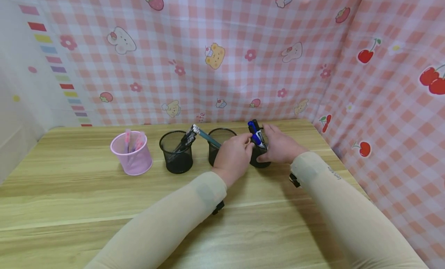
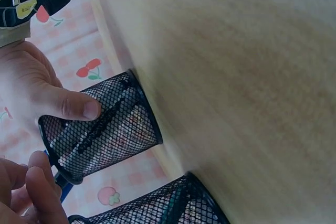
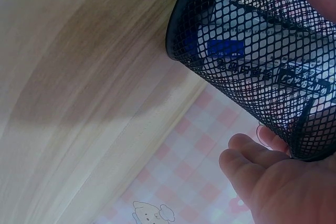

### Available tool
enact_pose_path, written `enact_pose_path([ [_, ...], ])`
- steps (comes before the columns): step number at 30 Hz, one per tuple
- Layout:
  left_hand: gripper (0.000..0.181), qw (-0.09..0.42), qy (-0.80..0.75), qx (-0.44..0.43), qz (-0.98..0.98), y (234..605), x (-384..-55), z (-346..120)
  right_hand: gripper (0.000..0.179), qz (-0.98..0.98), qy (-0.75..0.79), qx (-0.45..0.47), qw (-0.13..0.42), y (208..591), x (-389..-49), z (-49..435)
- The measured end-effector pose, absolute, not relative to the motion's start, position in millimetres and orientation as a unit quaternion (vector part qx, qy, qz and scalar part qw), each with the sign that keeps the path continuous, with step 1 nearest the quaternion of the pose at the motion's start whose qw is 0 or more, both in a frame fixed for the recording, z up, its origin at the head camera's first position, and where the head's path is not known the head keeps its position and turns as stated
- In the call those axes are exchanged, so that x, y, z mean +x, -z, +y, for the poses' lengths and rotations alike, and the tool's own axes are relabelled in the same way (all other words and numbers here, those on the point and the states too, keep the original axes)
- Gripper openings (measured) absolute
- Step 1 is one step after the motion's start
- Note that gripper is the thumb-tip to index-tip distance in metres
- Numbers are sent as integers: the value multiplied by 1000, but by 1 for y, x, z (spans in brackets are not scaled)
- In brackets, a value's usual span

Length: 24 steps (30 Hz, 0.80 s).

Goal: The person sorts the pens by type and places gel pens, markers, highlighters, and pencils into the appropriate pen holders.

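Observation:
My right hand (image 1: 281, 144) grips the rightmost black mesh pen cup (image 3: 247, 61), its thumb against the near side and its fingers round the far side by the rim. That cup holds blue and black markers (image 1: 257, 136), caps up. My left hand (image 1: 233, 157) is at the same cup's left rim with loosely bent fingers (image 2: 42, 184); I see nothing held in it. Just behind my left hand stands a second black mesh cup (image 1: 222, 130) with green pencils (image 1: 208, 138) leaning left. Its front is partly hidden.
Farther left stand a black mesh cup (image 1: 178, 163) with black pens (image 1: 185, 139) and a pink cup (image 1: 136, 166) with pink pens (image 1: 128, 139). All the cups are in a row on the wooden table (image 1: 87, 207). A checked curtain (image 1: 194, 41) hangs behind and at right.

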State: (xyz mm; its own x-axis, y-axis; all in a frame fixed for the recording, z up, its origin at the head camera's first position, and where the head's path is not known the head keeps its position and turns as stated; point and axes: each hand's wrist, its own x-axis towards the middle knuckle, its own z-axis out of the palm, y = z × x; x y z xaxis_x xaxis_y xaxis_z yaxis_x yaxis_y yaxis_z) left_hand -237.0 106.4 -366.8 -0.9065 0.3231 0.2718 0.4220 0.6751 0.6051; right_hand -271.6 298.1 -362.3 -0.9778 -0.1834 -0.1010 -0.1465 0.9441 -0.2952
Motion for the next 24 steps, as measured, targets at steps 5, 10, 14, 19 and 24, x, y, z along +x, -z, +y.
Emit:
enact_pose_path([
  [5,42,65,349,-208,-911,366,-235,104,122,984,145,-81,66,362,-271,298],
  [10,45,54,339,-230,-911,363,-229,98,122,983,145,-86,70,362,-272,298],
  [14,47,47,318,-253,-912,362,-223,91,123,983,146,-88,72,362,-272,299],
  [19,48,33,291,-277,-915,364,-216,83,124,983,144,-91,69,362,-271,300],
  [24,47,39,258,-307,-915,368,-209,72,126,985,131,-86,72,364,-272,300],
])
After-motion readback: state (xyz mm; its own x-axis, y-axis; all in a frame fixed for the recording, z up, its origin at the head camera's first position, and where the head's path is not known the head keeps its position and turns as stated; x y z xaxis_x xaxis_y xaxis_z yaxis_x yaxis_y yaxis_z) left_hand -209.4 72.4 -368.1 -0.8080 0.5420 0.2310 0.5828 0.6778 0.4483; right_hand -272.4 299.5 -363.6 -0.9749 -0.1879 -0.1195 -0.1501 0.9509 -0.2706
